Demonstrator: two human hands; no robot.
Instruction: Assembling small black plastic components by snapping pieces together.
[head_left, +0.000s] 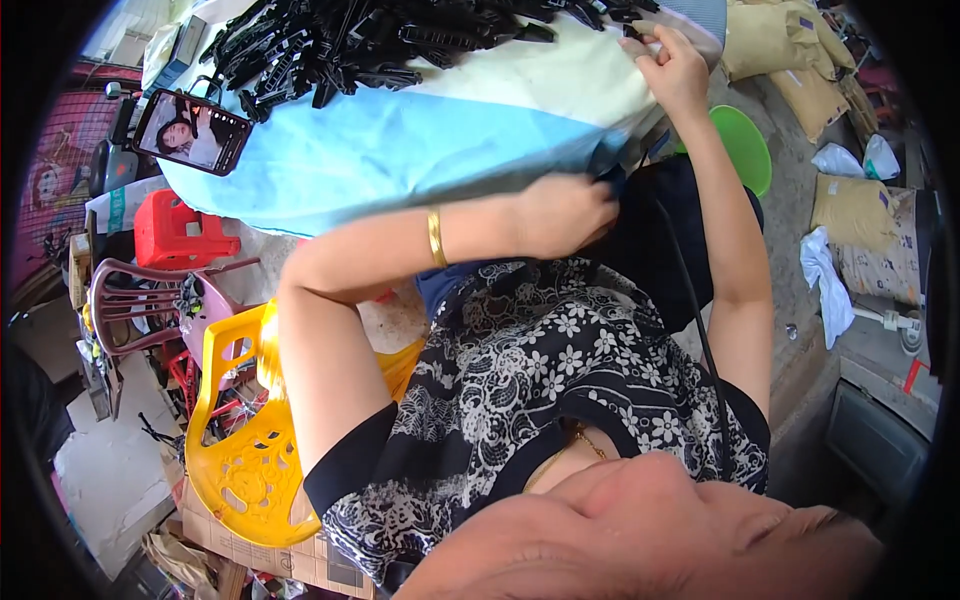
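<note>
Black piece [632,32], at right grip [680,68]; black heap [330,45], further left

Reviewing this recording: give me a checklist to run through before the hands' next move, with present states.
1. Heap of black pieces wholly in view: not ok, the picture's top edge cuts it off.
2. Right hand at the cloth: ok, at its right side.
3. Right hand's grip on a small piece: cannot tell.
4. Left hand contents: cannot tell, it is blurred.
5. Phone apart from both hands: ok, at far left.
</note>
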